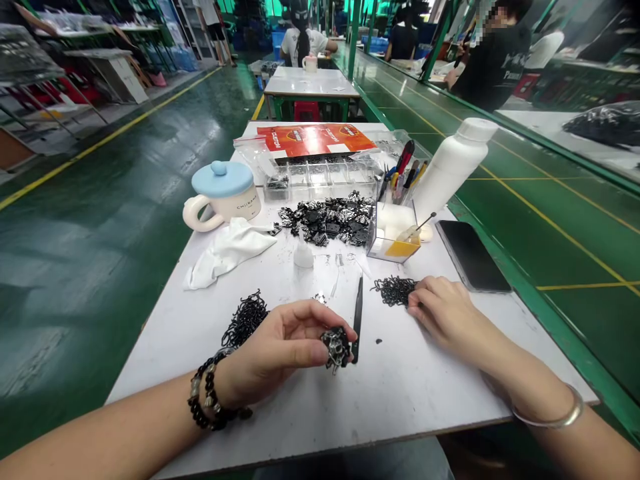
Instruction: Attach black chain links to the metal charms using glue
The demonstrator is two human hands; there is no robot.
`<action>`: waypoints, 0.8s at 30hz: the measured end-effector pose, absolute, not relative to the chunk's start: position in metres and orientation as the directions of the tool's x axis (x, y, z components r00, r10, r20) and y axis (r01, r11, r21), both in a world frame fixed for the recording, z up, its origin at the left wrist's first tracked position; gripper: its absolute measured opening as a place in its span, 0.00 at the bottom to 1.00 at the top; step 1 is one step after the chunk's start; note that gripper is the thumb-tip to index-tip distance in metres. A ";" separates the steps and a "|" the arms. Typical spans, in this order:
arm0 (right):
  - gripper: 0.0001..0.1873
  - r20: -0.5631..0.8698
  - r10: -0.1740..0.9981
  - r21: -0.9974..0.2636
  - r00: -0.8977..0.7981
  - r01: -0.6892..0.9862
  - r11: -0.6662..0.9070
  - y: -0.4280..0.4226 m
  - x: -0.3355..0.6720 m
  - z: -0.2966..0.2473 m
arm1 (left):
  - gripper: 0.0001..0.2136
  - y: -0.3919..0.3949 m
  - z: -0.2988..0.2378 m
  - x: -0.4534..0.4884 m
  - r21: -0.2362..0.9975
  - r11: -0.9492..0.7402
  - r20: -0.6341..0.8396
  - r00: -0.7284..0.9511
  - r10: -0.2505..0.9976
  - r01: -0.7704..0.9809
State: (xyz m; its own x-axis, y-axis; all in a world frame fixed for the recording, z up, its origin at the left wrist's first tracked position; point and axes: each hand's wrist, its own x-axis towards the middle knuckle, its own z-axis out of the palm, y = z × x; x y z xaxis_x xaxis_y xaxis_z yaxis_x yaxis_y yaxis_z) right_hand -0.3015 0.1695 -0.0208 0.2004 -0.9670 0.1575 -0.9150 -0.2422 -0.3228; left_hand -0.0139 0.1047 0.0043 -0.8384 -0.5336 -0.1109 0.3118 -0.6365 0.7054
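I see a glinting black clump (336, 348), possibly several small parts together, held at lower middle of the frame; squiggly black pieces (393, 291) lie heaped right of centre.

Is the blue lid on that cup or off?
On. The blue lid sits over the top of the cream cup, covering its opening. I cannot tell whether there's a drink inside.

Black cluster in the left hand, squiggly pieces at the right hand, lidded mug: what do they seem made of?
Black cluster: metal or glossy plastic, judging by its bright, hard glints.
Squiggly pieces: dark, thin strands, perhaps coated wire or plastic; too small to settle.
Lidded mug: probably ceramic, its cream body smooth; the blue lid, softly matte, perhaps silicone.
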 end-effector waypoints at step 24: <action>0.08 0.443 -0.886 -0.798 0.136 -0.392 -0.458 0.170 -0.202 0.030 | 0.11 0.106 0.006 -0.018 0.663 -0.659 -0.210 -0.757 -0.619 0.355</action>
